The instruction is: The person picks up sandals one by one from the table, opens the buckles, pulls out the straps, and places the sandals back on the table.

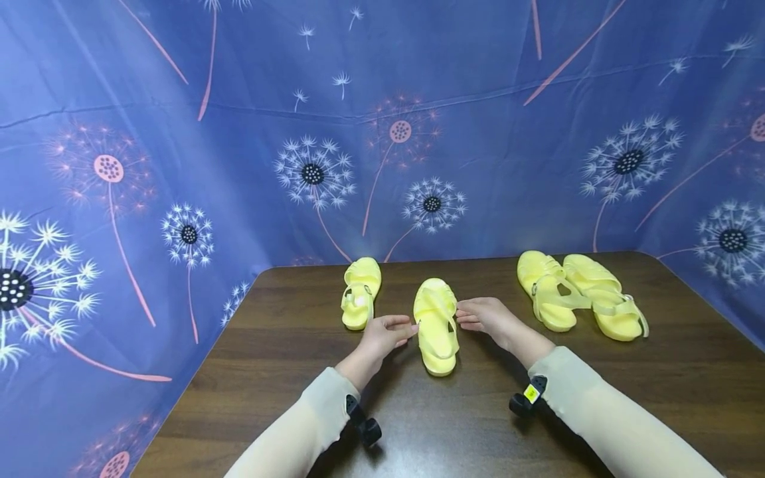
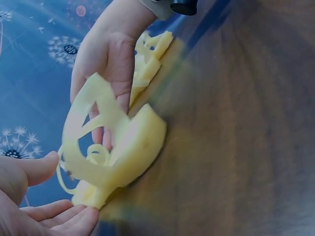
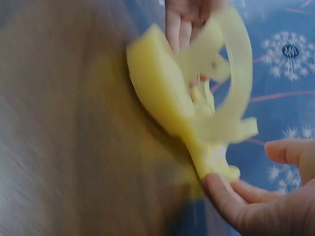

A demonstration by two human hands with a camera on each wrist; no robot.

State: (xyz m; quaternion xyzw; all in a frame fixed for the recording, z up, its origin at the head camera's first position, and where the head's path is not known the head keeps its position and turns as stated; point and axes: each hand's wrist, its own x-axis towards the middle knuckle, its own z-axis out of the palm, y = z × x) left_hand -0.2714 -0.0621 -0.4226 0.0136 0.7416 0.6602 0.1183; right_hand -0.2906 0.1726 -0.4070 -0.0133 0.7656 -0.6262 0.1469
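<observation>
A yellow sandal [image 1: 439, 332] with crossed straps lies in the middle of the table, its toe toward the back. My left hand [image 1: 385, 338] is at its left side, thumb and fingertips touching or very near the strap and edge. On the other side my right hand [image 1: 487, 318] has its fingertips at the sandal's right edge. The right wrist view shows those fingers [image 3: 224, 196] nearly straight against the toe end, thumb apart. In the left wrist view the left hand's fingers [image 2: 69, 219] are extended beside the sandal. Another yellow sandal [image 1: 362, 282] lies just left.
Two more yellow sandals, one [image 1: 540, 272] beside the other [image 1: 597, 285], lie side by side at the right rear of the brown wooden table [image 1: 269, 398]. A blue dandelion-print cloth [image 1: 508, 166] hangs behind the table and along its sides.
</observation>
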